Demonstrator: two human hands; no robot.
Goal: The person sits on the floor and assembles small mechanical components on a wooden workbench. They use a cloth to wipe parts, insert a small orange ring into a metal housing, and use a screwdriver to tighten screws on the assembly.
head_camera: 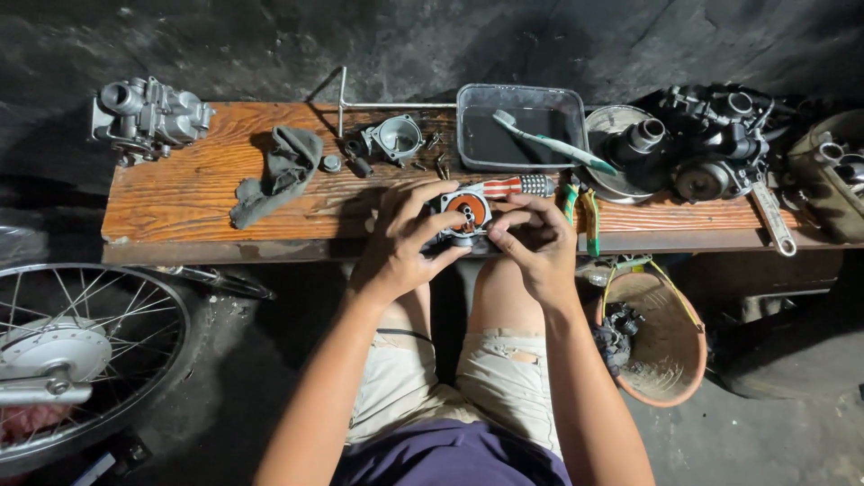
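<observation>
Both my forearms reach forward, my left hand (pixel 400 243) and right hand (pixel 535 243) meeting with fingers curled inward, thumbs nearly touching.

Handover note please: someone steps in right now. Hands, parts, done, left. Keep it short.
Left hand: grips the carburetor body from its left side at the bench edge.
Right hand: fingers on the body's right side, steadying it.
Body: round orange opening faces up.
On the wooden bench: float bowl, small screws, rag, screwdriver, tray with toothbrush, second carburetor far left.
Done: bowl and screws are off.
Left: body open; bowl and screws not refitted.
</observation>
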